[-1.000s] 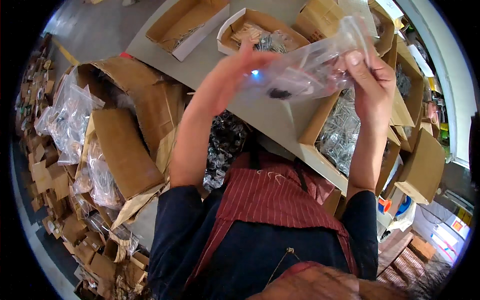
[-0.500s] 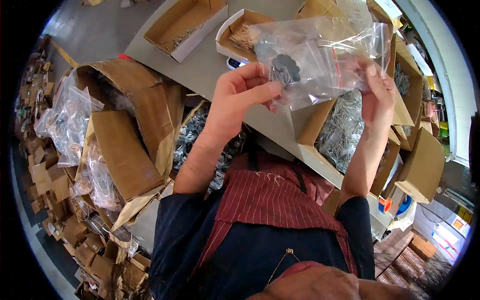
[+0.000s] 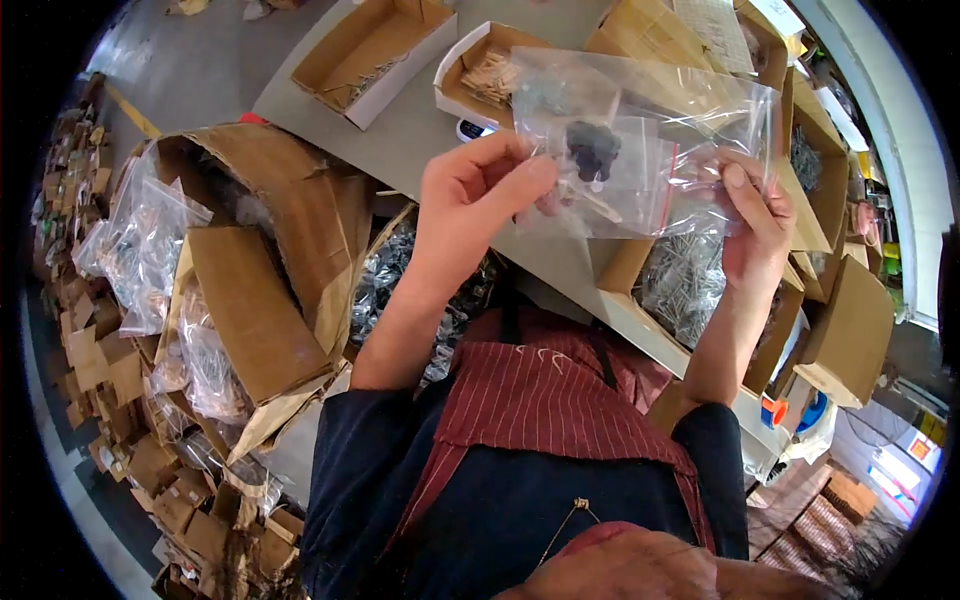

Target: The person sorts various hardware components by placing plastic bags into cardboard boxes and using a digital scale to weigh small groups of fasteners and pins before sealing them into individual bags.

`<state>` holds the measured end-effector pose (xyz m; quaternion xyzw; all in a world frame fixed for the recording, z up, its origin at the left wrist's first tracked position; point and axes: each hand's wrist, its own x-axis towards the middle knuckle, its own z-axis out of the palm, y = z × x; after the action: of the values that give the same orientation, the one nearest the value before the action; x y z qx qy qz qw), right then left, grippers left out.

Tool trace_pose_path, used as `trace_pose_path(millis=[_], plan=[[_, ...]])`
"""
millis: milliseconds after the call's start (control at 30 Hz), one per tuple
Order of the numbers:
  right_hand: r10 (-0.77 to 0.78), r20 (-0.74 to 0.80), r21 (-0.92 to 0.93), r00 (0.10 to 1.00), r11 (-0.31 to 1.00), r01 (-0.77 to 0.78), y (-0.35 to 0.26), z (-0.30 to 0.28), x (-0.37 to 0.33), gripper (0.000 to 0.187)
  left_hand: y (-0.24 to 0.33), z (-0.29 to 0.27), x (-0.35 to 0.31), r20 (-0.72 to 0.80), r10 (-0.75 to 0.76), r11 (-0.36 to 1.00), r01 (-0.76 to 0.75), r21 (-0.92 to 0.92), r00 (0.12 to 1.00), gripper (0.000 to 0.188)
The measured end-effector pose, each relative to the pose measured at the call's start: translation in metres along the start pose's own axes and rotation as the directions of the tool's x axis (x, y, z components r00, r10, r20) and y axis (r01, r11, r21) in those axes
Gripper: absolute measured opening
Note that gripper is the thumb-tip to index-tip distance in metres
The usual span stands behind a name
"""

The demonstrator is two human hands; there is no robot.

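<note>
A clear zip bag [image 3: 705, 105] is stretched between my two hands above the table. My left hand [image 3: 478, 190] pinches its left side between thumb and fingers. On the other side, my right hand [image 3: 755, 205] is closed on the bag near its right end. A smaller bag with a red strip [image 3: 668, 190] seems to lie inside or against the larger one; the layers are hard to part. Through the plastic show a cluster of black pieces [image 3: 592, 150] and a pale stick [image 3: 602, 207].
Behind the bag stand a small box of wooden dowels [image 3: 490, 75] and a box with a few screws [image 3: 375, 60]. A carton of metal screws or nails [image 3: 685, 280] sits by my right forearm. To my left are an open carton [image 3: 255, 310] and bagged parts [image 3: 140, 240].
The black pieces have slid right, away from my left fingers, and the pale stick has come into view. The bag is spread flatter. My right hand has shifted slightly down.
</note>
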<state>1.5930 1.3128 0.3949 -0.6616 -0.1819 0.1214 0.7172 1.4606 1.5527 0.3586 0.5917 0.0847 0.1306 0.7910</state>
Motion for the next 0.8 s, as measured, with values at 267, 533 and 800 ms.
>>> trace_pose_path(millis=[267, 533, 800], plan=[[-0.104, -0.102, 0.012, 0.989, 0.994, 0.106, -0.005, 0.003, -0.011, 0.02, -0.001, -0.004, -0.002, -0.015, 0.034, 0.984, -0.036, -0.176, 0.999, 0.038], [-0.199, -0.02, -0.003, 0.98, 0.98, 0.199, -0.015, 0.008, -0.011, 0.02, -0.001, -0.006, 0.002, -0.015, -0.091, 0.97, 0.085, -0.229, 0.996, 0.038], [-0.162, 0.007, -0.095, 0.987, 0.982, 0.162, -0.008, 0.012, -0.005, 0.019, -0.02, -0.018, 0.008, -0.018, -0.148, 0.982, 0.145, -0.12, 0.989, 0.033]])
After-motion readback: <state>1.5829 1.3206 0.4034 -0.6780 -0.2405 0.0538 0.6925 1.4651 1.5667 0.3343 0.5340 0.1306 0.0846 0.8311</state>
